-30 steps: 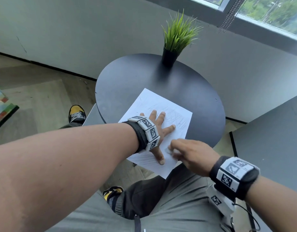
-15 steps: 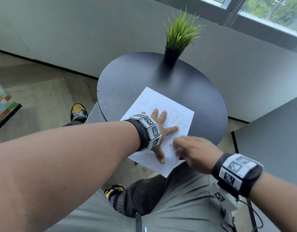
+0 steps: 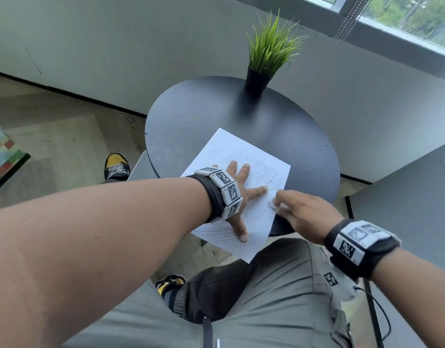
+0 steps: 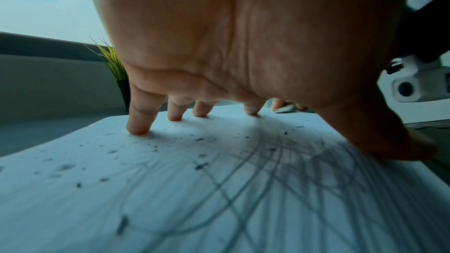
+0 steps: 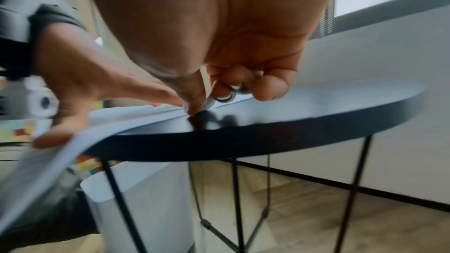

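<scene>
**Eraser at paper's right edge, left hand as clamp**

Left hand point(image 3: 237, 194): flat on the paper point(image 3: 241, 151), fingers straight and splayed, tips pressing down, nothing grasped. The thumb reaches back toward the body and bears on the near end of the paper.

Right hand point(image 3: 304, 212): fingers curled, thumb and forefinger pinching a small white eraser point(image 3: 274, 205). The right wrist view shows the eraser point(image 5: 209, 101) tip-down on the paper's right edge, where paper meets bare desk point(image 3: 216, 109).

Position: the eraser sits just to the right of the left forefinger tip, close but apart. The paper's long axis runs from the body out toward the plant point(image 3: 269, 51), which stands well beyond both hands. The near end overhangs the desk rim and sags under the left thumb.

Pencil marks point(image 4: 280, 170): they lie leftward of the right hand, beneath and around the left fingers, with more hatching back by the thumb. Dark crumbs point(image 4: 199, 165) are scattered under the left palm.

Judgement: erasing is under way. Much graphite remains, so perhaps mid-job.

Key relation: the unerased area lies to the left of the eraser, across the paper's short axis and toward the clamping hand. The right hand is the nearer one and the only one free to work. Strokes inward should run toward the pinned zone so the paper does not buckle. The unsupported near end looks likeliest to crease.
</scene>
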Motion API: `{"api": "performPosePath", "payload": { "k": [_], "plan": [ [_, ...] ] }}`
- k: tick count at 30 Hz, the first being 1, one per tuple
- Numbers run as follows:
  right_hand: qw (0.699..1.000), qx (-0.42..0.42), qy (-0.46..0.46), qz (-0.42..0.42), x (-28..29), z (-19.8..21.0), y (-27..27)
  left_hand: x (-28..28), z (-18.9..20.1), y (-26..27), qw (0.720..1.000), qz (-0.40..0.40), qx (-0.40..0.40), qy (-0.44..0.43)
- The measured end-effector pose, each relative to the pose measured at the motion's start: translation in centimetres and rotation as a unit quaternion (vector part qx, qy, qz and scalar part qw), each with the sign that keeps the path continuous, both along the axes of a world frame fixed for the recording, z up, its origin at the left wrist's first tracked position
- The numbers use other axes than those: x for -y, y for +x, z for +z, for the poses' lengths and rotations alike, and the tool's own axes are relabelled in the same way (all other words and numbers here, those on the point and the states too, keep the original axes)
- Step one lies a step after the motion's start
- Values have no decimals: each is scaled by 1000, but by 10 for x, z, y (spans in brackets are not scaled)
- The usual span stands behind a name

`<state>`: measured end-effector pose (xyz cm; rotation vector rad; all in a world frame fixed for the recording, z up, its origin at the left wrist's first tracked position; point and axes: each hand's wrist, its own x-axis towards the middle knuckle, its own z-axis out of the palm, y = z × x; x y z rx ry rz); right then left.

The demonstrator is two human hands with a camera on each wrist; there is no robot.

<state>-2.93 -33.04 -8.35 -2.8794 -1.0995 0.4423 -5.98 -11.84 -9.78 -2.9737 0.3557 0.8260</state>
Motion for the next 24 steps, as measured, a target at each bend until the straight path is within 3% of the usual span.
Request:
{"api": "performPosePath", "payload": {
  "k": [6,12,17,21,24],
  "plan": [
    [999,-2,-31,-35,-5,1,-1,-6,3,-1,1000,2,-2,-7],
    [982,11,-49,184,-21,-4,-49,-7,0,-5,1000,-11,18,13],
    [991,84,-60,85,-9,-3,-8,-7,0,-4,1000,-8,12,2],
    [981,3,-35,193,-17,-4,-40,-6,-1,-3,1000,-8,10,11],
    [995,24,-31,97,-17,1,-14,-7,-1,-1,1000,-8,7,-1]
  ]
}}
